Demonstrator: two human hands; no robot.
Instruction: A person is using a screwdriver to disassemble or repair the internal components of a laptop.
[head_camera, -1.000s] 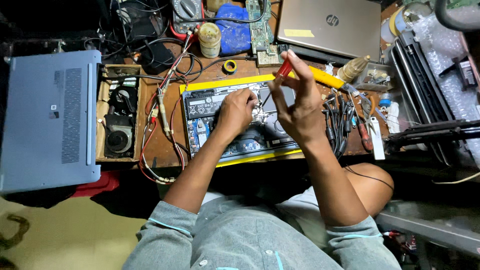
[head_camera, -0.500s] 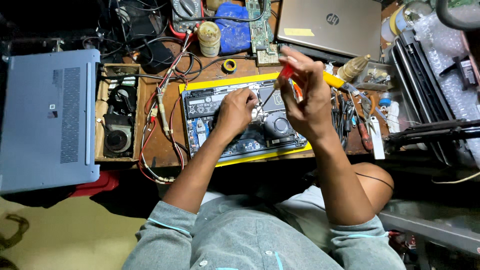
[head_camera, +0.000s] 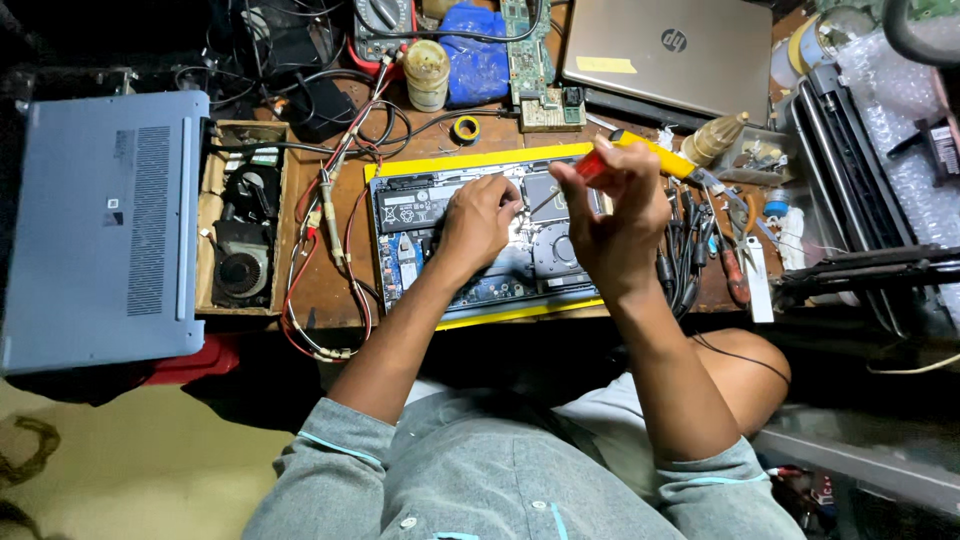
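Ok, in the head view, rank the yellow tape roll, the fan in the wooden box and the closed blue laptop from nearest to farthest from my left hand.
1. Tape roll: up and just left of the left hand.
2. Fan: farther left, in the wooden box.
3. Blue laptop: far left.

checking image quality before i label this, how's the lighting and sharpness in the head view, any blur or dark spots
Head view: the opened laptop and both hands, left hand and right hand, are evenly lit and fairly sharp; top-left corner and the area under the bench fall into deep shadow; edges bow slightly from the wide lens.
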